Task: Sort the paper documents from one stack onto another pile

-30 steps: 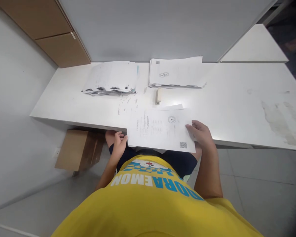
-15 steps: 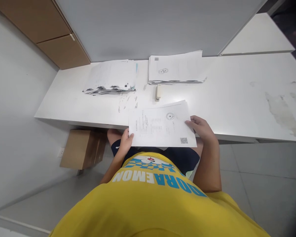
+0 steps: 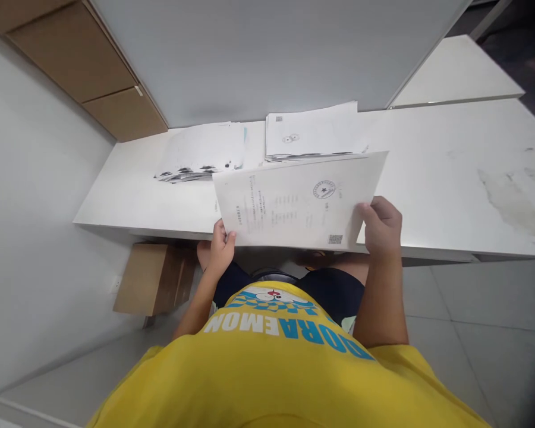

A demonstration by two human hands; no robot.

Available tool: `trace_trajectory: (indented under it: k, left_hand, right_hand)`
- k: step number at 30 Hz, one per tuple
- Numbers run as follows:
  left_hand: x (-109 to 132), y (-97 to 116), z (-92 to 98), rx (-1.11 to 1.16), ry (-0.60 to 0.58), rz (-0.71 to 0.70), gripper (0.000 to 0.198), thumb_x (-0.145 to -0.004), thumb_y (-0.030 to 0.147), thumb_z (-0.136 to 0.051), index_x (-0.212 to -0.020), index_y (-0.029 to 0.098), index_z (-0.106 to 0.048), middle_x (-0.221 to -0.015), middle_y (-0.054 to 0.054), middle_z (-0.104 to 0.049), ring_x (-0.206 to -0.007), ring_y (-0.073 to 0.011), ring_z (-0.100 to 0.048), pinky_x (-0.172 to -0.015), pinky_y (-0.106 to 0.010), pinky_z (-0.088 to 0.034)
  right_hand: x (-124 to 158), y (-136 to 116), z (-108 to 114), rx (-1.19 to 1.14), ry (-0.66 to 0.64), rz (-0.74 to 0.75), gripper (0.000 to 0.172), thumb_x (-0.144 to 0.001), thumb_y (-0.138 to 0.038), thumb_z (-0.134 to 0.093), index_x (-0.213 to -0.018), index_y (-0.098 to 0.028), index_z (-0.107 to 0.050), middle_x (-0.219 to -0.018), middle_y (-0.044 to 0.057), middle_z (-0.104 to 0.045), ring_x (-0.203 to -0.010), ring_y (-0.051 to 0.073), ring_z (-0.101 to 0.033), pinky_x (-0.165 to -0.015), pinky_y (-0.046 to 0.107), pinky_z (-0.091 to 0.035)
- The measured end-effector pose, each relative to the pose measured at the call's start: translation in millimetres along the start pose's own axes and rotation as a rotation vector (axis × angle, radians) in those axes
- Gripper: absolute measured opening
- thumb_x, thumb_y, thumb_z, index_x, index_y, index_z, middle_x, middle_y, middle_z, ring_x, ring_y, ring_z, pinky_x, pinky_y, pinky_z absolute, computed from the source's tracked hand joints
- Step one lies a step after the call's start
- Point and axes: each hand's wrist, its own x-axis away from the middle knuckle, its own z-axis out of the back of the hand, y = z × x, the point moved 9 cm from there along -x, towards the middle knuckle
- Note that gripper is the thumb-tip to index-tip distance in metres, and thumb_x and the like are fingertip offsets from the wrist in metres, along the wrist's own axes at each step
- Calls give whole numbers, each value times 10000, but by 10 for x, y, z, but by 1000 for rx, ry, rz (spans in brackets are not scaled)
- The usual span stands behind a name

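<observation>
Raised above the front edge of the white desk are printed paper sheets (image 3: 294, 205), bearing a round star stamp and a square code; how many sheets there are I cannot tell. My left hand (image 3: 222, 246) pinches their lower left corner, thumb on top. On the right side my right hand (image 3: 381, 226) grips the edge between thumb and bent fingers. Just behind the held sheets lies a stack of papers (image 3: 312, 131), partly covered by them. A second, messier paper stack (image 3: 200, 147) with dark smudged edges lies to the left.
Brown cardboard boxes (image 3: 111, 110) stand at the back left of the white desk (image 3: 432, 178). Another cardboard box (image 3: 147, 279) sits beneath it on the left. A grey panel (image 3: 276, 59) rises behind the stacks. Peeled marks (image 3: 517, 199) show on the desk's right part.
Both hands have lifted the sheets up from the desk's front, tilting them. A small beige stapler-like object seen on the desk earlier is now hidden behind them. The view has shifted slightly.
</observation>
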Motion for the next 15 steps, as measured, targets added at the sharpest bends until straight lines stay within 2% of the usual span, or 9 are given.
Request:
trace_trajectory:
  k: [3,5,8,11,15]
  left_hand:
    - [-386,149,22,-39,10,-99,526,-885,440,-663,-1328,242,-460,-1312,-120,-604,-1232,-228,-610,-1068,-376,-472]
    - [-668,236,22,-59,-5,-127,513,-850,425,-719,-1275,237,-504,-1260,-106,-617,-1210,-225,-617,-1062,-370,-476]
    - [-1013,350,-28,-48,-69,-128,432,-805,437,-772,-1147,233,-605,-1153,-90,-659,-1149,-234,-640,-1021,-364,-502]
    - [-1198,399,-104,16,-119,-115,396,-780,494,-777,-1029,206,-671,-1075,-101,-707,-1087,-265,-665,-970,-389,-526]
    - [-1269,342,-80,105,-15,-65,435,-791,557,-735,-991,175,-678,-1031,-111,-741,-1036,-271,-692,-911,-394,-552]
  right_hand:
    - [-82,6,-58,-71,118,90,355,-854,-593,-591,-839,-239,-612,-864,54,-626,-888,242,-616,-791,387,-513]
    - [-72,134,-154,-118,169,64,356,-862,-591,-563,-849,-237,-599,-851,43,-609,-879,230,-619,-789,372,-514]
    - [15,367,-329,-132,167,-21,393,-850,-616,-530,-891,-232,-602,-854,40,-598,-890,231,-622,-763,346,-509]
    - [91,498,-407,-142,141,-72,440,-806,-641,-564,-928,-222,-623,-858,44,-614,-887,240,-620,-770,354,-502]
    - [82,399,-381,-163,90,-60,384,-796,-594,-622,-854,-216,-653,-814,33,-634,-855,226,-606,-781,345,-495]
